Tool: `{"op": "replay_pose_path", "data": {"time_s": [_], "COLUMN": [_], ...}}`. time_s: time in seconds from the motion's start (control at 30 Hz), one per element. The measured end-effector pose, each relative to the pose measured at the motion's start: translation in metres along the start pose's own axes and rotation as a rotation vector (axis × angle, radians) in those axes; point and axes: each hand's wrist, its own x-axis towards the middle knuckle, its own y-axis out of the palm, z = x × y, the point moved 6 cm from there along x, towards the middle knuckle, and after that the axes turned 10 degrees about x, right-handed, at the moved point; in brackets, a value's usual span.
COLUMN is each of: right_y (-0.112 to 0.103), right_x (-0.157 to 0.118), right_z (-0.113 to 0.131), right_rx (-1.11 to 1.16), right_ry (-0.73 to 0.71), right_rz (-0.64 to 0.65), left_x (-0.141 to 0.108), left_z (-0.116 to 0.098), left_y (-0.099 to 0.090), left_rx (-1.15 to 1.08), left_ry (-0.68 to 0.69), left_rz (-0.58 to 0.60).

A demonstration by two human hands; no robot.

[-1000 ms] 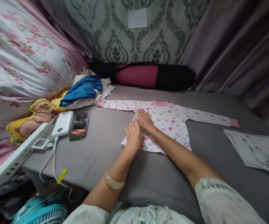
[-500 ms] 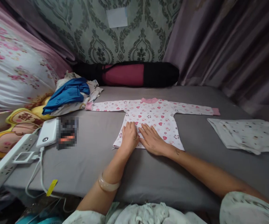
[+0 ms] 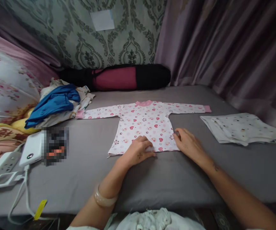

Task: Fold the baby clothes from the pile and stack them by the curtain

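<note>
A child's long-sleeved shirt, white with pink hearts, pink collar and pink cuffs, lies flat with both sleeves spread out. My left hand rests on its lower hem near the middle. The fingers there are bent and the thumb stands apart from them. At the shirt's lower right side edge is my right hand, its thumb and fingertips touching or very close to the cloth. A small gap shows between that thumb and the forefinger.
A folded white patterned cloth lies at the right. To the left are a pile with a blue garment, a white power bank, a power strip and cables. A black and red long bag lies along the wall.
My right hand has moved from the shirt's middle to its right edge. My left hand has slid toward the middle of the hem. The view has shifted right.
</note>
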Motion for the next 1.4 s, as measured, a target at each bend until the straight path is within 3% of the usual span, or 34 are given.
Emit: {"op": "replay_pose_path", "data": {"time_s": [0.1,0.23,0.4,0.53,0.7,0.93,1.13,1.27,1.4], "right_y": [0.002,0.007,0.017,0.011,0.002,0.003,-0.007,-0.005,0.018], "right_x": [-0.008,-0.015,-0.013,-0.012,-0.016,-0.023,-0.012,0.012,0.046], "right_z": [-0.015,-0.015,-0.014,-0.015,-0.012,-0.008,0.003,0.03,0.053], "right_rx": [-0.006,0.131,0.305,0.356,0.274,0.06,-0.112,-0.06,0.022], "right_ry": [0.092,0.165,0.152,0.109,0.088,0.056,0.028,-0.093,-0.277], "right_rz": [0.095,0.147,0.174,0.148,0.14,0.22,0.283,0.151,0.027], "left_x": [0.0,0.0,0.0,0.0,0.002,-0.001,-0.004,-0.003,-0.003], "left_z": [-0.005,-0.006,-0.009,-0.01,-0.009,0.008,0.014,0.013,0.013], "left_y": [0.005,0.006,0.008,0.005,0.001,-0.002,0.005,0.011,0.012], "left_rx": [0.008,0.054,0.172,0.172,0.165,0.248,0.237,0.225,0.217], "left_ry": [0.014,0.036,0.075,0.056,-0.003,-0.097,-0.141,-0.158,-0.174], "left_rz": [0.05,0.055,0.042,0.015,0.0,-0.117,-0.077,0.004,0.023]}}
